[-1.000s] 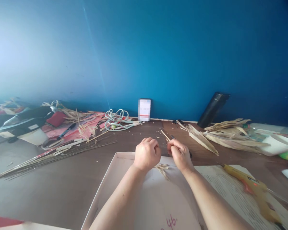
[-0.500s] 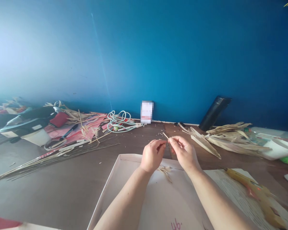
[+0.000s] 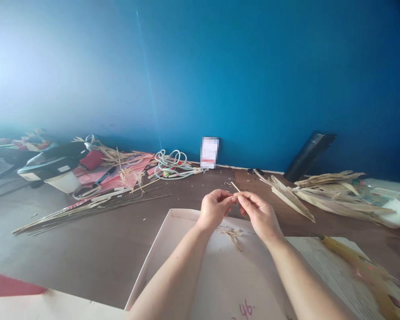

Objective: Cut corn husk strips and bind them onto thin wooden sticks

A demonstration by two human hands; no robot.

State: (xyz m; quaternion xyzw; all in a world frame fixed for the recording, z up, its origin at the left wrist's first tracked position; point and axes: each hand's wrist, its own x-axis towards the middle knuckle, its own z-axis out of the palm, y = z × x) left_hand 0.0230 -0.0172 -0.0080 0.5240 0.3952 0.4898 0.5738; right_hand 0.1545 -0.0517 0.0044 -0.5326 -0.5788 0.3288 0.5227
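At the far left of the worktop (image 3: 100, 258), a bundle of thin stalks and wires (image 3: 86, 215) lies slantwise. Just behind it, a pen (image 3: 106, 176) rests on pink paper (image 3: 136, 169), with pale dried strips about. Next along is a coiled pale-green cable (image 3: 166, 165). Nearest the person is a shallow white box (image 3: 173, 233), marked "46" in handwriting. Beyond it a phone (image 3: 210, 153) leans upright against the blue wall (image 3: 253, 89).

The left hand (image 3: 214, 209) is raised above the box's far edge, fingers drawn together and meeting those of the other; whether it grips anything cannot be told from here. Between the two, a thin stick (image 3: 235, 186) projects up and away. Below, husk shreds (image 3: 233, 235) lie in the box. The right hand (image 3: 260, 215) pinches the stick between thumb and forefinger.

Further right, a black cylinder (image 3: 310, 155) stands tilted against the wall, dried husks (image 3: 343, 200) before it. Nearer, a yellow glue gun (image 3: 360, 266) lies upon a printed sheet (image 3: 313, 262); a white cup (image 3: 398, 211) closes the row.
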